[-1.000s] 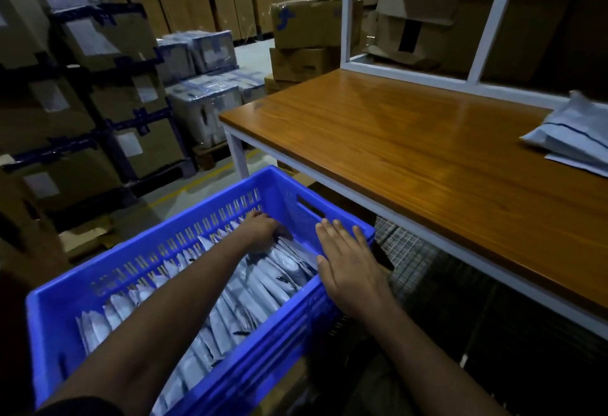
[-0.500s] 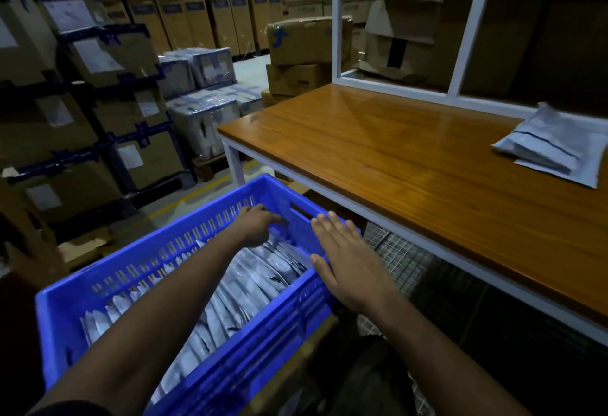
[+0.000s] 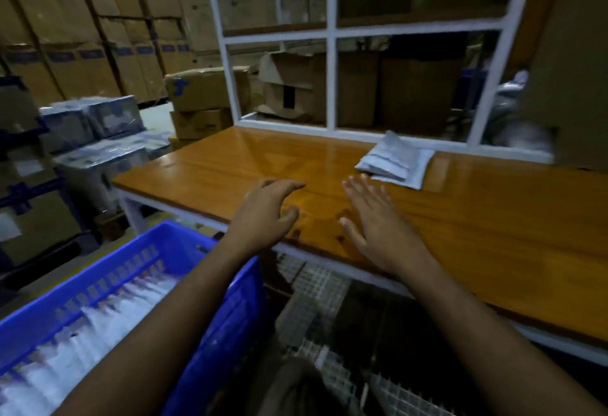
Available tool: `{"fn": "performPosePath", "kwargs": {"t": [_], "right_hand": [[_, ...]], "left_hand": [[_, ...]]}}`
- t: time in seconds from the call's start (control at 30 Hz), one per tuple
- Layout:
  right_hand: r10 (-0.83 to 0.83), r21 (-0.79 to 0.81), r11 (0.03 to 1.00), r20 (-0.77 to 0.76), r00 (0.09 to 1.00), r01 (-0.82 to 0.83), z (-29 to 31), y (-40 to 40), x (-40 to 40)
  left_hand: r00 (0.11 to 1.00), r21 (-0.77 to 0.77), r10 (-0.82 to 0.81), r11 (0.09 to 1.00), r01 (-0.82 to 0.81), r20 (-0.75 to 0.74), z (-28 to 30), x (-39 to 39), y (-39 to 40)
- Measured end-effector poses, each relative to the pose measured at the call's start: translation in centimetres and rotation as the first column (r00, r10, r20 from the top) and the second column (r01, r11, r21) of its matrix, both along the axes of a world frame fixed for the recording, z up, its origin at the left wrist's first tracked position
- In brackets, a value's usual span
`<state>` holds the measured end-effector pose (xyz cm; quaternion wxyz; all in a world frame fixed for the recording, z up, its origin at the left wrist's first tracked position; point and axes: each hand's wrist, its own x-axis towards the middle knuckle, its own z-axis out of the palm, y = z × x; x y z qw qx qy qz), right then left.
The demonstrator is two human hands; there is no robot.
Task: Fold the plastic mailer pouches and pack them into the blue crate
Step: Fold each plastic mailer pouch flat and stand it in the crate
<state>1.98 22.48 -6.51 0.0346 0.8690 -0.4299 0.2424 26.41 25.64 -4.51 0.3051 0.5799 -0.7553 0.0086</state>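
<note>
The fingers [image 3: 362, 186] of the right hand [image 3: 375, 221] are lying straight and spread, holding nothing, over the front part of the desk [image 3: 493, 218]; whether the palm is touching the wood is hard to tell. The left hand [image 3: 266, 211] is hovering just beside it over the desk's front edge, its fingers [image 3: 286, 185] loosely curved and apart, also holding nothing. Both forearms are running out of the bottom of the picture.

Beyond the right hand, a small pile of grey mailer pouches [image 3: 394, 160] is lying flat near the back of the desk, just in front of the white shelf frame [image 3: 330, 43]. How many pouches are in the pile cannot be made out.

The blue crate [image 3: 227, 317] is sitting below and to the left of the desk, cut off by the left and bottom edges and partly hidden by the left forearm. The packed pouches [image 3: 98, 326] inside it are showing only as a blurred white row.

Cardboard boxes [image 3: 204, 86] are standing dimly behind.
</note>
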Motion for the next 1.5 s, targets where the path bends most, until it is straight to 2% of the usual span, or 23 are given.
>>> {"fn": "performPosePath", "kwargs": {"t": [0.17, 0.27, 0.37, 0.5, 0.57, 0.7, 0.8, 0.93, 1.13, 1.23, 1.37, 1.5], "right_hand": [[-0.229, 0.101, 0.969, 0.018, 0.973, 0.226, -0.1, -2.3, -9.3], [-0.296, 0.221, 0.932, 0.012, 0.955, 0.286, -0.9, -3.1, -13.9], [-0.344, 0.218, 0.919, 0.03, 0.939, 0.329, -1.5, -5.0, -16.4], [-0.324, 0.192, 0.932, 0.063, 0.944, 0.307, -0.5, -8.4, -14.9], [-0.325, 0.185, 0.937, 0.149, 0.934, 0.296, -0.3, -11.1, -13.3], [-0.409, 0.158, 0.912, 0.278, 0.869, 0.378, -0.7, -16.7, -10.1], [-0.447, 0.139, 0.894, 0.228, 0.865, 0.425, -1.4, -20.0, -9.4], [-0.414, 0.009, 0.909, 0.13, 0.901, 0.416, -1.6, -22.1, -9.8], [-0.332, -0.168, 0.911, 0.24, 0.912, 0.376, -0.9, -20.9, -11.0], [-0.23, -0.222, 0.929, 0.28, 0.932, 0.296, -0.3, -18.5, -12.7], [-0.11, -0.275, 0.947, 0.207, 0.972, 0.165, 0.9, -12.8, -15.2], [-0.152, -0.294, 0.943, 0.038, 0.988, 0.157, 1.5, -5.8, -17.9]], "left_hand": [[0.997, 0.021, -0.025, 0.999, 0.024, 0.068, -0.4, -9.4, -5.4], [0.998, 0.069, -0.023, 0.997, 0.018, 0.065, -1.0, -13.9, -7.5], [0.995, 0.049, 0.007, 0.999, -0.011, 0.096, -1.9, -16.3, -9.4], [0.995, -0.003, 0.04, 0.999, -0.04, 0.089, -2.9, -17.2, -10.7], [0.995, -0.049, 0.058, 0.997, -0.054, 0.086, -3.0, -17.3, -10.9], [0.995, -0.121, 0.085, 0.989, -0.079, 0.047, -3.3, -17.1, -11.2], [0.995, -0.129, 0.087, 0.988, -0.079, 0.056, -3.5, -17.0, -11.6], [0.994, -0.112, 0.092, 0.99, -0.086, 0.052, -3.6, -17.0, -11.9], [0.99, -0.053, 0.133, 0.99, -0.131, 0.042, -3.4, -16.9, -11.8], [0.988, -0.035, 0.155, 0.987, -0.155, -0.004, -3.2, -16.7, -11.6], [0.988, -0.009, 0.151, 0.989, -0.151, -0.024, -3.0, -16.7, -11.3], [0.99, 0.014, 0.123, 0.992, -0.122, -0.064, -2.4, -17.0, -10.2]]}}
